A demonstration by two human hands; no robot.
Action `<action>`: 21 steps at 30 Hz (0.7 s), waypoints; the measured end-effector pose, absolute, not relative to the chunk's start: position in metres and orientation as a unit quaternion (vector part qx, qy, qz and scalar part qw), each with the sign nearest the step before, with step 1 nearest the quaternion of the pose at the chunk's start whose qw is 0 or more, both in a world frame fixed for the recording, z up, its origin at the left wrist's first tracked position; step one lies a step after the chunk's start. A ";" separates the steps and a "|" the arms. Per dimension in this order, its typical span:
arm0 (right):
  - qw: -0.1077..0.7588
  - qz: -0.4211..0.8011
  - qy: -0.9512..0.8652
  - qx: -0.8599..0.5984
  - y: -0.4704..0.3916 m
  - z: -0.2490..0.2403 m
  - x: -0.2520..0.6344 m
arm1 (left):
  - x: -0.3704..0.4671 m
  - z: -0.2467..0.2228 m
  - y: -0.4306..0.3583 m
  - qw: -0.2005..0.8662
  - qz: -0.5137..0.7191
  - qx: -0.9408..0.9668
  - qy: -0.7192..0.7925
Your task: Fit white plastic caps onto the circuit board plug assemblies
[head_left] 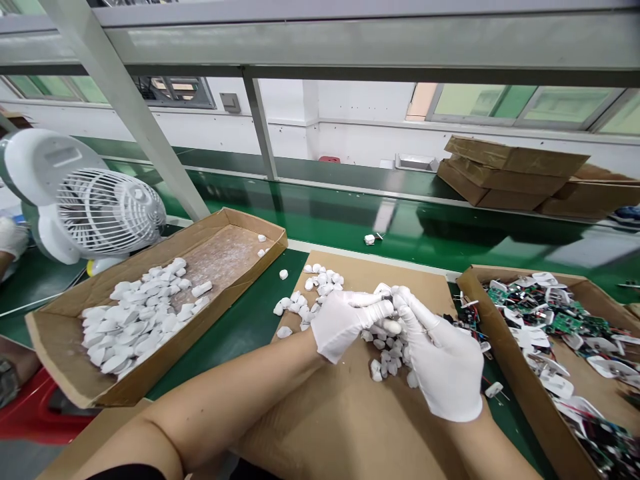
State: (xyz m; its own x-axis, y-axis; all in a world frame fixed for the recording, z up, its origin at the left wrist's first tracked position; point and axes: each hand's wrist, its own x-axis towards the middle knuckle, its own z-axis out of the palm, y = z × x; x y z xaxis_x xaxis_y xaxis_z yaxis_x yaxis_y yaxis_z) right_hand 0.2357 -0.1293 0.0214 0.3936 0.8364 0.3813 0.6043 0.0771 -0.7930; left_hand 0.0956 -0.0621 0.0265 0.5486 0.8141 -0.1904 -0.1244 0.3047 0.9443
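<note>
Both hands wear white gloves and meet over the cardboard sheet [340, 413]. My left hand [345, 323] is closed, thumb and fingers pinching a small white plastic piece [383, 289] with something dark beside it. My right hand [445, 360] pinches the same spot from the other side; the fingers hide most of what is held. Below and between the hands lies a pile of small white plastic pieces [390, 357]. More white pieces [323, 280] are scattered beyond my left hand.
On the left, a shallow cardboard box [225, 257] holds many white pieces, with a white fan [107, 207] behind it. At right, another box [537, 413] contains green circuit boards and wired white parts. Cartons [510, 173] sit beyond the metal frame. Another person's gloved hand [13, 237] shows far left.
</note>
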 end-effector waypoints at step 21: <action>0.382 0.410 -0.559 -0.612 -0.126 0.043 0.250 | 0.091 0.027 -0.056 0.808 0.263 0.446 0.280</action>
